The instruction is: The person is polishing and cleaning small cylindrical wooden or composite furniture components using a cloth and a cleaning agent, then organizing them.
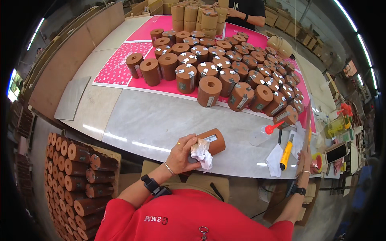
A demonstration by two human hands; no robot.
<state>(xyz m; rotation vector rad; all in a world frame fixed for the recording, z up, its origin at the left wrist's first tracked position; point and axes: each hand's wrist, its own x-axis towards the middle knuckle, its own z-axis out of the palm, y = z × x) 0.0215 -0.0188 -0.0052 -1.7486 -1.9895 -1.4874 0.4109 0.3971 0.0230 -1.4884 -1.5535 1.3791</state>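
My left hand point(183, 154) is closed on a crumpled white tissue point(202, 152), pressed against the side of a brown cylinder point(217, 141). The cylinder lies tilted near the table's front edge, with a pale strip label point(210, 138) on its side. Out at the right, my right hand point(304, 162) is at the table's edge with its fingers bent. A long, narrow reddish-brown piece point(309, 128) rises from it; its kind is unclear. Beside that hand lies a yellow utility knife point(286, 154), next to white paper point(275, 160).
Many brown cylinders with centre holes point(209, 90) stand on pink printed sheets point(116, 66). A clear bottle with a red nozzle point(261, 135) stands nearer me. More cylinders point(76, 172) are stacked at lower left. Across the table is another person's arm point(253, 19). A phone point(336, 153) lies at right.
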